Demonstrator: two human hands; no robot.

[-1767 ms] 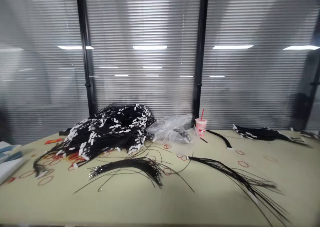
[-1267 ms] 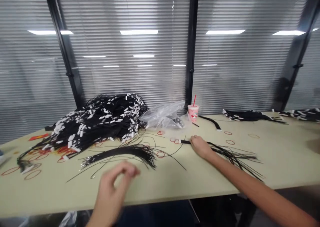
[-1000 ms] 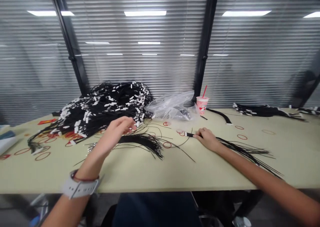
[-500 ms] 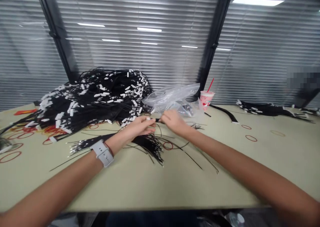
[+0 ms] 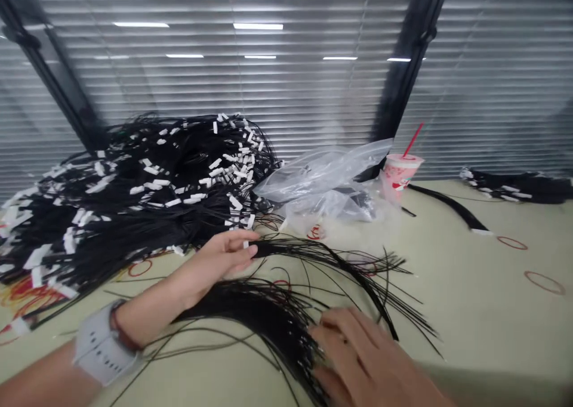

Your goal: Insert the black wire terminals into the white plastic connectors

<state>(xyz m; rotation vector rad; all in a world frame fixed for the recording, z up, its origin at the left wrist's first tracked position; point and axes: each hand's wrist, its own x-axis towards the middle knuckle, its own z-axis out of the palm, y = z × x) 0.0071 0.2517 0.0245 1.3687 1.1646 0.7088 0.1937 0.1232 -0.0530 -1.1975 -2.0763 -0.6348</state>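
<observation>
Black wire bundles (image 5: 273, 311) arc from the left hand down rightward, just in front of the tagged cable heap (image 5: 152, 192). Left hand (image 5: 219, 258) half-curled at one bundle's end, hold unclear. Right hand (image 5: 358, 359) open, fingers spread over wires. Clear plastic bag (image 5: 322, 183), right of heap, contains dark items (image 5: 358, 207).

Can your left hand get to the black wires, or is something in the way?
Nothing visible is in the way. The left hand reaches the thin black wires with its fingertips, right where the bunch ends. The right hand lies on the wires too.
</observation>
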